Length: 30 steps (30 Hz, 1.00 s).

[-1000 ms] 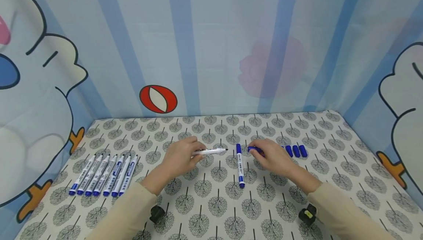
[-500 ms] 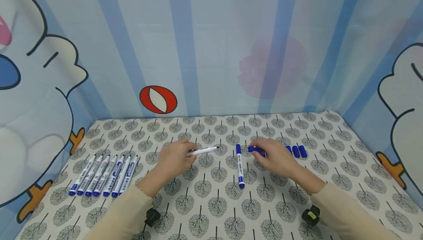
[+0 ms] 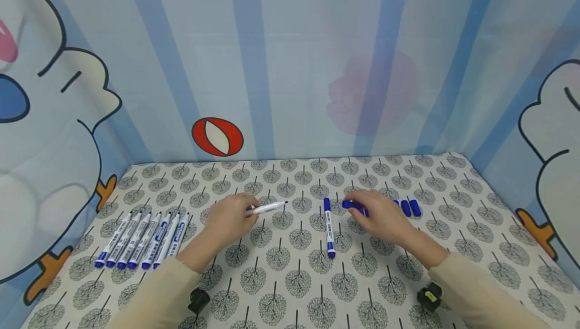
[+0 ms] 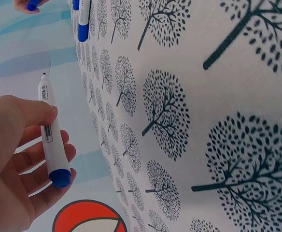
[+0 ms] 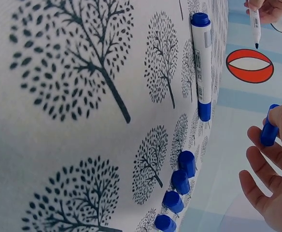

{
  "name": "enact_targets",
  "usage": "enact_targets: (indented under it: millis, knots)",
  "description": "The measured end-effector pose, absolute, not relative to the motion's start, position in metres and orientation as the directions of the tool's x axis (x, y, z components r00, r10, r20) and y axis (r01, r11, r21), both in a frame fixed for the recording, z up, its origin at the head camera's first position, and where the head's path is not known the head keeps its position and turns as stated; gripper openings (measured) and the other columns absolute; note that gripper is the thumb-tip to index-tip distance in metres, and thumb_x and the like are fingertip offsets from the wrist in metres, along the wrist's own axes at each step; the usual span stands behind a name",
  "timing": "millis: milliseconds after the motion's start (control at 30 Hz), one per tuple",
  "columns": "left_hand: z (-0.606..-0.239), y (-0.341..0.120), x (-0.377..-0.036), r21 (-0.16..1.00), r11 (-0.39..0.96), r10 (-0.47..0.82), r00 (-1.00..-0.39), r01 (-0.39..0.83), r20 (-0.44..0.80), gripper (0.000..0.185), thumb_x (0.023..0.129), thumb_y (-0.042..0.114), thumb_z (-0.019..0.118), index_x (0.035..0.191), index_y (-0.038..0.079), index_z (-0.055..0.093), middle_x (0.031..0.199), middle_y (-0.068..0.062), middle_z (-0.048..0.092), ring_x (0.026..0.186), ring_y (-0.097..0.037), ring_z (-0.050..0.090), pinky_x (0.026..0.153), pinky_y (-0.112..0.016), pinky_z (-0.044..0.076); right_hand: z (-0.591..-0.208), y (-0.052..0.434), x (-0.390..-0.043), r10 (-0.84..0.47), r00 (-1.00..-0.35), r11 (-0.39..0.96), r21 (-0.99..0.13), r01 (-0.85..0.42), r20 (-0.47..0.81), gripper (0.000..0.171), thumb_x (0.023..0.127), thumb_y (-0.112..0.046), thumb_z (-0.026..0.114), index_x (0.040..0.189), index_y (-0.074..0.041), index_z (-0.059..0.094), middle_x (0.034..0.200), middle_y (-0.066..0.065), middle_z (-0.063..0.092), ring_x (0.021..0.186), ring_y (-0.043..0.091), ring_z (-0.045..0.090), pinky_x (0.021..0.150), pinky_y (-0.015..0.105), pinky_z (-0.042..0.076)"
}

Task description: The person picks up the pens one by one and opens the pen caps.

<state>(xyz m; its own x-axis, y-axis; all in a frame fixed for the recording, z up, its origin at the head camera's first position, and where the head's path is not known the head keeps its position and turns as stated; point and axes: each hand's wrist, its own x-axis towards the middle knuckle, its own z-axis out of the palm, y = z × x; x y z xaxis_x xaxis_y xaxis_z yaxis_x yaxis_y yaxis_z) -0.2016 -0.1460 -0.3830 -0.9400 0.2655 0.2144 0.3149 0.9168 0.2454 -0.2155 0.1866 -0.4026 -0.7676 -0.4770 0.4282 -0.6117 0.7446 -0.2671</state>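
Observation:
My left hand pinches an uncapped white marker above the table. Its dark tip points right, and in the left wrist view the blue end of this marker sits near my lower fingers. Between thumb and fingers of my right hand is a blue marker cap. On the cloth between the hands lies a capped marker, its cap at the far end. Beside my right hand, a row of loose blue caps rests on the cloth, partly hidden by the hand in the head view.
At the left, several uncapped markers lie side by side with tips pointing away. A tree-patterned cloth covers the table. Behind it hangs a striped curtain with cartoon prints, meeting the table's back edge.
My left hand has drawn the uncapped marker leftward, away from the capped one. My right hand still pinches the cap and has shifted slightly right.

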Motion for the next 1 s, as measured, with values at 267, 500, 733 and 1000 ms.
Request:
enact_targets:
  millis: [267, 500, 733, 1000]
  knots:
    - [-0.385, -0.158, -0.202, 0.264, 0.923, 0.226, -0.949, 0.281, 0.219, 0.013, 0.078, 0.019, 0.068, 0.091, 0.018, 0.069, 0.074, 0.005, 0.062, 0.049, -0.007, 0.045, 0.039, -0.022, 0.036, -0.398, 0.189, -0.214, -0.478, -0.774, 0.752, -0.262, -0.605, 0.416, 0.025, 0.084, -0.017, 0.064, 0.108, -0.010, 0.064, 0.105, 0.003, 0.066, 0.084, 0.015, 0.060, 0.069, 0.031, 0.049]
    - [-0.386, -0.169, -0.200, 0.250, 0.940, 0.192, -0.965, 0.233, 0.181, 0.011, 0.079, 0.021, 0.067, 0.090, 0.019, 0.067, 0.073, 0.005, 0.064, 0.047, -0.010, 0.044, 0.038, -0.024, 0.035, -0.398, 0.192, -0.215, -0.485, -0.762, 0.747, -0.248, -0.616, 0.430, 0.025, 0.084, -0.016, 0.065, 0.108, -0.010, 0.064, 0.103, 0.003, 0.067, 0.080, 0.015, 0.059, 0.068, 0.031, 0.049]
    - [-0.387, -0.179, -0.198, 0.288, 0.942, 0.136, -0.981, 0.171, 0.136, 0.013, 0.080, 0.020, 0.066, 0.093, 0.017, 0.067, 0.075, 0.003, 0.065, 0.045, -0.010, 0.045, 0.037, -0.025, 0.036, -0.398, 0.196, -0.215, -0.481, -0.759, 0.747, -0.248, -0.616, 0.438, 0.024, 0.083, -0.015, 0.066, 0.107, -0.010, 0.064, 0.099, 0.002, 0.067, 0.082, 0.015, 0.060, 0.066, 0.030, 0.049]
    - [-0.389, -0.189, -0.197, 0.310, 0.938, 0.122, -0.984, 0.158, 0.131, 0.013, 0.080, 0.019, 0.066, 0.092, 0.015, 0.067, 0.080, -0.001, 0.067, 0.047, -0.010, 0.047, 0.038, -0.025, 0.037, -0.397, 0.201, -0.215, -0.458, -0.783, 0.767, -0.258, -0.588, 0.422, 0.026, 0.083, -0.016, 0.066, 0.108, -0.010, 0.063, 0.107, 0.007, 0.066, 0.094, 0.024, 0.061, 0.077, 0.040, 0.052]
